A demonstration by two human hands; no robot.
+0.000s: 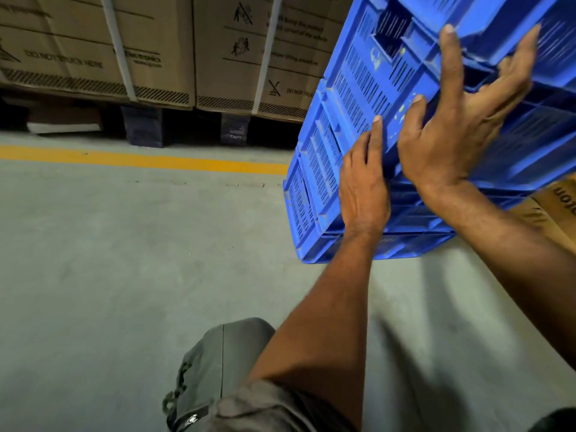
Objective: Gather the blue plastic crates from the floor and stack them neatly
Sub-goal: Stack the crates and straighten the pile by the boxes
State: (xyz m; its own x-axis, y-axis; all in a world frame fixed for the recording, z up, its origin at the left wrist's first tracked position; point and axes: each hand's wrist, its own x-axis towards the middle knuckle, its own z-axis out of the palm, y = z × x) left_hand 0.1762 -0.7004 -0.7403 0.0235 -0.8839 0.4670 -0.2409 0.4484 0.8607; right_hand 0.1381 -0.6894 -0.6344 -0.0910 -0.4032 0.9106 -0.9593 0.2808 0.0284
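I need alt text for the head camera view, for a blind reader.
Both hands press against a stack of blue crates on a grey floor, left hand low, right hand higher with fingers spread. Cardboard boxes stand behind.

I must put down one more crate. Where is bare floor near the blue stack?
Bare floor lies left of the crate stack, from the yellow line to the person's knee. Right of it is crowded: a cardboard box stands close.

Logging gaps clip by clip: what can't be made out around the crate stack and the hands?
Head view only:
- crate stack: top cut off by the upper edge, count unknown.
- left hand and right hand: palms hidden by their own backs.
- cardboard boxes: small print blurred.
- brown box: cut by the right edge, partly behind the forearm.
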